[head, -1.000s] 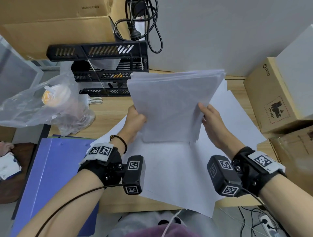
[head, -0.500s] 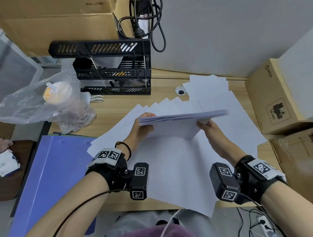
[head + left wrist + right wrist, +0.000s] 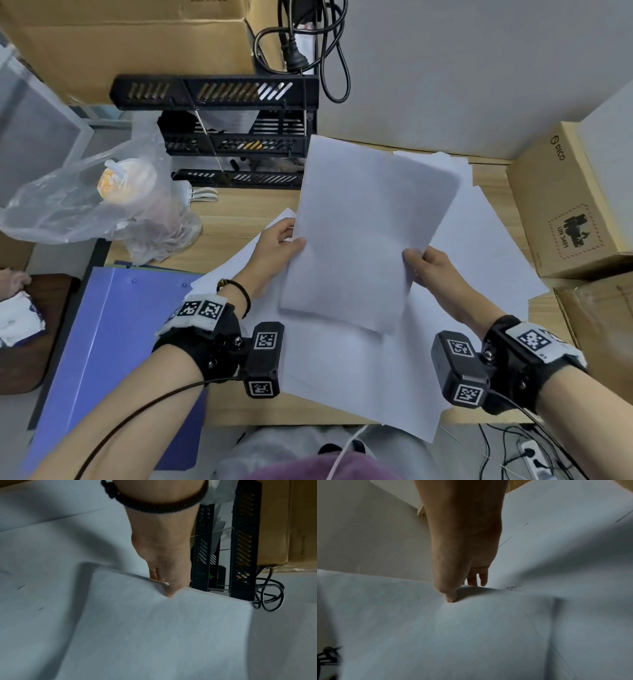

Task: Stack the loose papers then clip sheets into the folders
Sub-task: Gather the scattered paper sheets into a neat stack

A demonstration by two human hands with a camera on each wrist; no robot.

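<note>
The paper stack I hold is plain white. At nine o'clock lies a blue folder; at twelve, a black slatted tray rack.

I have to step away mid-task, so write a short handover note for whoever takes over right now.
Left hand and right hand each pinch a side of the paper stack, held above the desk.
More loose sheets lie spread on the desk under it.
The blue folder lies at the left, nothing clipped in.
Done: part of the stack gathered.
Left: gather the remaining sheets, clip them into the folder.
</note>
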